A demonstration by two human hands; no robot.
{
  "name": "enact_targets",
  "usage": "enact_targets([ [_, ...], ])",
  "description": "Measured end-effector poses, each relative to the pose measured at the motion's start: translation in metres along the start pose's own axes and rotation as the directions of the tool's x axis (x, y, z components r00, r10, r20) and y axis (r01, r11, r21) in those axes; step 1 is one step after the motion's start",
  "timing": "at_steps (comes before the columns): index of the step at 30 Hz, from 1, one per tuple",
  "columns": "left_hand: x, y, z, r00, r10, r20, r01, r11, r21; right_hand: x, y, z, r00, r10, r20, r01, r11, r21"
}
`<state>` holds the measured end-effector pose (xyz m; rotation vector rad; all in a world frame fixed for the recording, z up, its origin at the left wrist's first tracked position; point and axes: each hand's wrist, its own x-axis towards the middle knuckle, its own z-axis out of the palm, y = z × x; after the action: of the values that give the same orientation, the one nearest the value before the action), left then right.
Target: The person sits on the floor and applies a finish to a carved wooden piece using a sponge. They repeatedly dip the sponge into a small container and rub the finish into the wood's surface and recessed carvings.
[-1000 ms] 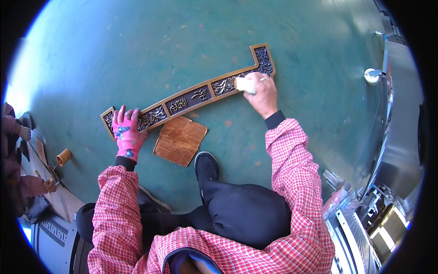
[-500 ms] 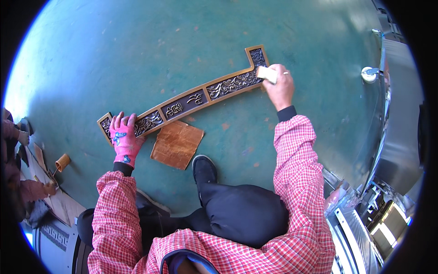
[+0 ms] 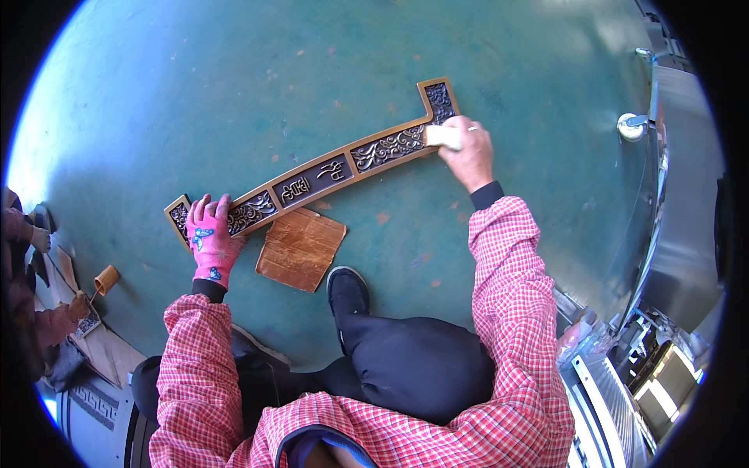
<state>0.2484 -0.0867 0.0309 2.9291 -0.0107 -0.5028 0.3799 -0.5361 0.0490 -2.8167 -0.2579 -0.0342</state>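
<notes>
A long curved metal panel (image 3: 314, 178) with a bronze-coloured frame, dark raised scrollwork and raised characters lies slantwise on the green floor. Its far right end turns up into a short arm. My left hand (image 3: 212, 238), in a pink glove with blue butterflies, grips the panel near its left end, fingers over the top edge. My bare right hand (image 3: 470, 156) wears a ring and pinches a small white block-like pad (image 3: 444, 137), which rests against the scrollwork near the right corner. What the pad is made of I cannot make out. My fingers cover part of that corner.
A worn brown square sheet (image 3: 300, 251) lies just below the panel, near my dark shoe (image 3: 348, 290). At the left edge, another person's hand (image 3: 79, 306) is beside a brown cup-like thing (image 3: 106, 279). A white caster (image 3: 631, 127) and metal sheets stand at the right.
My right hand and the white pad have slid left and slightly down along the panel. The panel has shifted very slightly left. At the left, the other person's hand has moved up.
</notes>
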Motion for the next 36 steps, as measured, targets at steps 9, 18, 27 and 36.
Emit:
enact_targets([
  [9,-0.001,0.0,0.002,0.999,0.006,-0.035,-0.007,0.999,-0.038,0.021,0.027,-0.007,0.998,0.059,0.019,-0.057,0.996,-0.063],
  [18,-0.004,-0.005,0.008,0.997,0.035,-0.075,-0.038,0.999,-0.036,0.056,0.032,-0.006,0.996,0.059,-0.063,-0.059,0.998,0.004],
  [27,-0.003,-0.002,0.003,0.997,0.04,-0.061,-0.042,0.998,-0.038,0.069,0.029,0.001,0.992,-0.125,0.008,0.125,0.992,-0.017],
  [36,-0.002,-0.001,0.004,0.998,0.04,-0.056,-0.042,0.999,-0.029,0.084,0.03,-0.001,0.994,0.001,-0.108,-0.018,0.987,-0.161],
])
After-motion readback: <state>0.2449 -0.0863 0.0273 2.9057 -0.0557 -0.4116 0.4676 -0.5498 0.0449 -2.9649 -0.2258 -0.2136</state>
